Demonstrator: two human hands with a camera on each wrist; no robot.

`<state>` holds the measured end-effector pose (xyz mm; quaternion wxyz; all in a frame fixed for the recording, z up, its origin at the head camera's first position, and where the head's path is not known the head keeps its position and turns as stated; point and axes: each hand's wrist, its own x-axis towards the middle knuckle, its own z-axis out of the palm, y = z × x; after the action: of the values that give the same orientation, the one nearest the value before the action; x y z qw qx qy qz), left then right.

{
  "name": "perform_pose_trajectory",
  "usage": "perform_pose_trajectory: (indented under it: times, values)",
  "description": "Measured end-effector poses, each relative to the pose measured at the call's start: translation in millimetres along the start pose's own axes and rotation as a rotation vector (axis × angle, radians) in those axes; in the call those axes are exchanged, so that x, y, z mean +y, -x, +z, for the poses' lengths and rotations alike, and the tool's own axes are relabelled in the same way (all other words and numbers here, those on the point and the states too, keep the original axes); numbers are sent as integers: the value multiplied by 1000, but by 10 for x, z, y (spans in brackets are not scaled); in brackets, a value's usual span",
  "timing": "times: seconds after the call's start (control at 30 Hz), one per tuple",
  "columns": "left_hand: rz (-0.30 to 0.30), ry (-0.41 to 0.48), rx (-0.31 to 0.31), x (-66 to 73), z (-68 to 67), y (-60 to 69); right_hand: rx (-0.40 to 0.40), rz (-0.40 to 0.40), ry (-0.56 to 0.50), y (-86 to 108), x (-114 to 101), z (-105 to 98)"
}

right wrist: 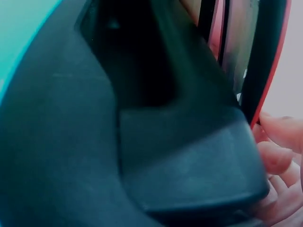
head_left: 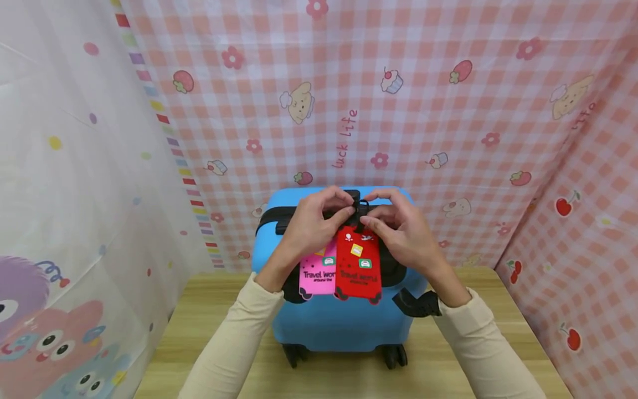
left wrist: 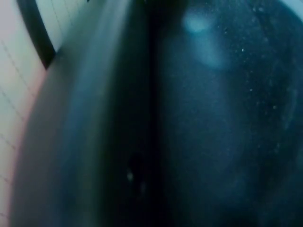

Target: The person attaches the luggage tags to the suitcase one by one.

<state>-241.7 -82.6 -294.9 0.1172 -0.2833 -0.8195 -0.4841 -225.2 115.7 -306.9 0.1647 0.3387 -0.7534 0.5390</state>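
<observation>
A blue suitcase (head_left: pixel 344 327) stands upright with black trim and a black handle. Two luggage tags hang side by side in front of its top: a pink one (head_left: pixel 316 280) and, partly overlapping it, a red one (head_left: pixel 357 277). My left hand (head_left: pixel 314 224) pinches the black strap (head_left: pixel 364 203) at the red tag's top between thumb and fingertips. From the other side my right hand (head_left: pixel 411 238) pinches the same strap just above the red tag. In the right wrist view its fingers (right wrist: pixel 277 158) show beside the tag's red edge (right wrist: pixel 273 75). The strap's exact path is hidden by fingers.
The suitcase's wheels (head_left: pixel 394 356) rest on a wood-grain surface (head_left: pixel 209 332). Behind hangs a pink checked curtain (head_left: pixel 423 122), with a white printed sheet (head_left: pixel 75 183) at left. Dark suitcase trim (left wrist: pixel 213 142) fills most of the left wrist view.
</observation>
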Motion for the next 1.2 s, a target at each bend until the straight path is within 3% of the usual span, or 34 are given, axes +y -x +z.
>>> perform_pose_trajectory:
  times: [0.67, 1.2]
  values:
    - [31, -28, -19, 13, 10, 33, 62, 8, 42, 66, 10, 25]
    - [45, -59, 13, -4, 10, 46, 55, -13, 113, 78, 32, 47]
